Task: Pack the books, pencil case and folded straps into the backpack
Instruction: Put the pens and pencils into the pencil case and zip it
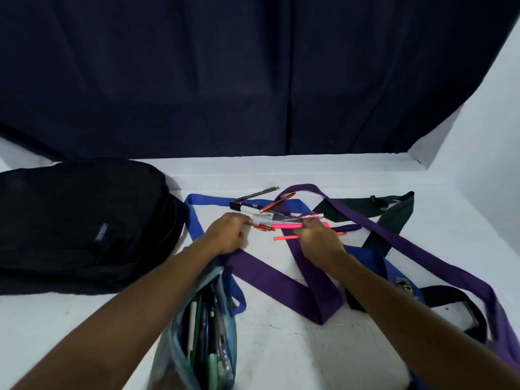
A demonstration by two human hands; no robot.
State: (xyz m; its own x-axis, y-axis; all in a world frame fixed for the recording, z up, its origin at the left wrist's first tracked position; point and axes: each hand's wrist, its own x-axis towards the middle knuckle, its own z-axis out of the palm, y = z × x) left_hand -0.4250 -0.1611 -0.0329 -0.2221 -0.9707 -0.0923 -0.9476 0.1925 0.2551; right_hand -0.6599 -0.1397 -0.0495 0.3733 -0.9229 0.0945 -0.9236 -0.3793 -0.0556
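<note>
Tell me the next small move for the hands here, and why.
Probably lift the gathered pens and carry them back to the open pencil case. Both the left hand and right hand are closed around that loose bundle on the table, the case gapes near the left forearm, and the backpack looks untouched.

I am seeing the backpack [81, 223] lying at the frame's left on the bench [281, 342], the pencil case [199, 333] sitting at lower centre, straps [281, 274] sprawling centre to right, and pens [270, 212] resting on them mid-frame.
</note>
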